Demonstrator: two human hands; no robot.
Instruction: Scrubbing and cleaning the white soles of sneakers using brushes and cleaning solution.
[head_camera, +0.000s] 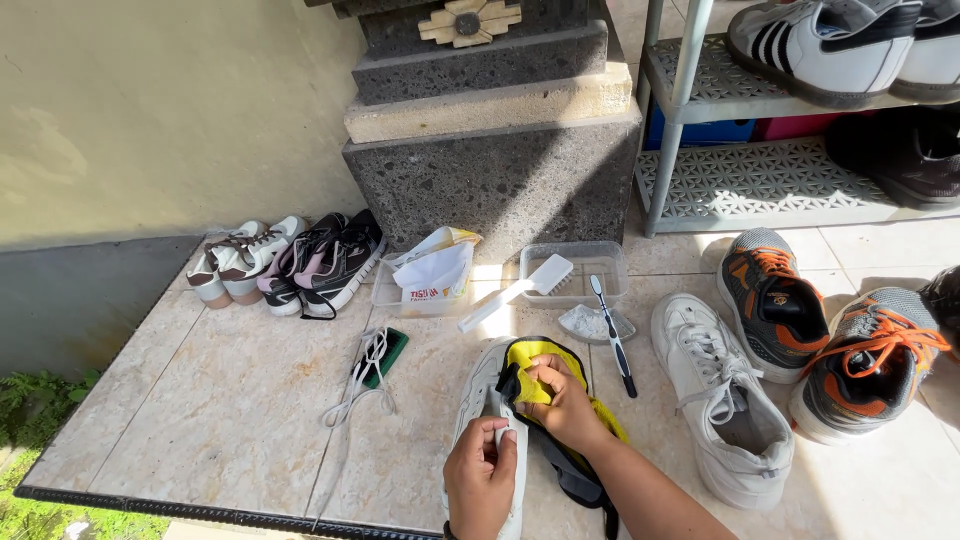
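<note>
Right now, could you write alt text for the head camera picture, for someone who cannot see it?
A left hand steadies a white shoe on a tiled floor while the right hand presses a yellow cloth on it. Around lie a loose white lace, brushes, other shoes and a shoe rack.

One package shows: a soft tissue pack (433, 272), white with yellow edges and red print on its front. It stands slightly tilted in a shallow clear plastic tray (385, 293) on the tiled floor (230, 400), just in front of the dark stone pillar base (490, 170). A second clear tray (600, 262) sits just to its right. No signs or screens are visible.
</note>
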